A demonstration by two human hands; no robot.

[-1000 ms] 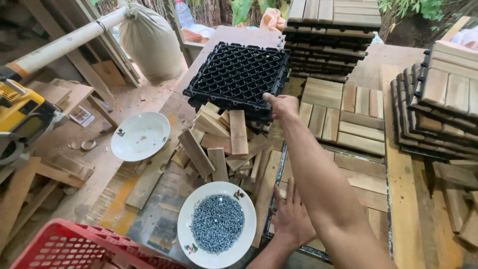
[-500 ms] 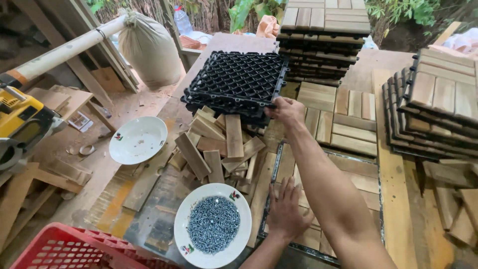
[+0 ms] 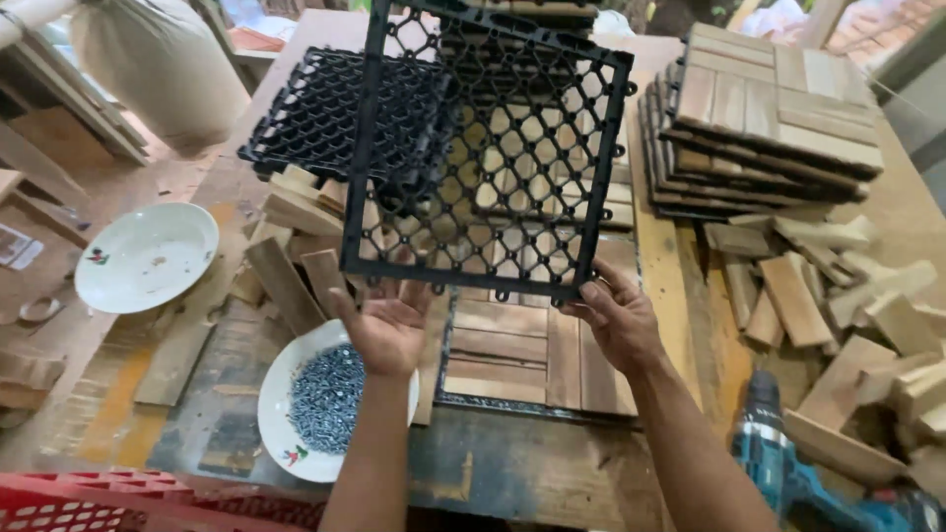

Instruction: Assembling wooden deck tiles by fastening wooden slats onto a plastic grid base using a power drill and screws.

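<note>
Both hands' fingers are gripping the black plastic grid: left hand under its lower edge, right hand at the corner, holding it upright above wooden slats. Beside the left wrist, a white bowl is holding screws; another white bowl is sitting nearly empty on the surface.

A grid tile is held upright above slats in a frame; a bowl of screws lies left, stacked tiles behind right, a drill at right.
</note>
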